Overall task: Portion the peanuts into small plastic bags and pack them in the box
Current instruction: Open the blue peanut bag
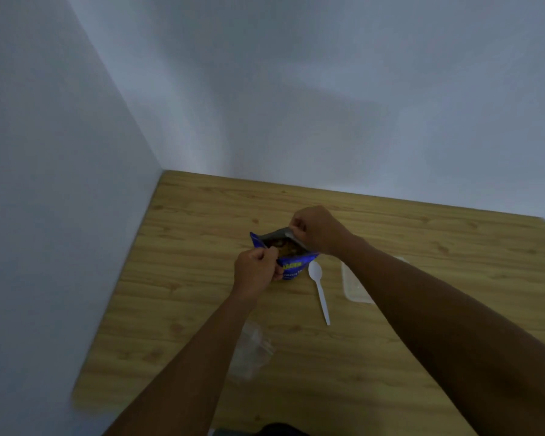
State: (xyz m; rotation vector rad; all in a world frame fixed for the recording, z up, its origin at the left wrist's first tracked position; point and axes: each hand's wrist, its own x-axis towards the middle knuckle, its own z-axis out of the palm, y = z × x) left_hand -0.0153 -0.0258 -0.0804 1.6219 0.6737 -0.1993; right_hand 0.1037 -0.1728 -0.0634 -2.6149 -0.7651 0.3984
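A blue peanut bag (293,268) stands on the wooden table (183,278), its mouth pulled wide so the brown peanuts (287,246) inside show. My left hand (256,268) pinches the near edge of the mouth. My right hand (316,228) pinches the far edge with its silver lining. A white plastic spoon (320,289) lies just right of the bag. Clear small plastic bags (249,354) lie crumpled near my left forearm. A clear plastic box (354,284) sits to the right, partly hidden by my right forearm.
The table fits into a corner, with pale walls close on the left (60,215) and at the back (328,105). Its near edge lies at the bottom of the view. The picture is dim and a little blurred.
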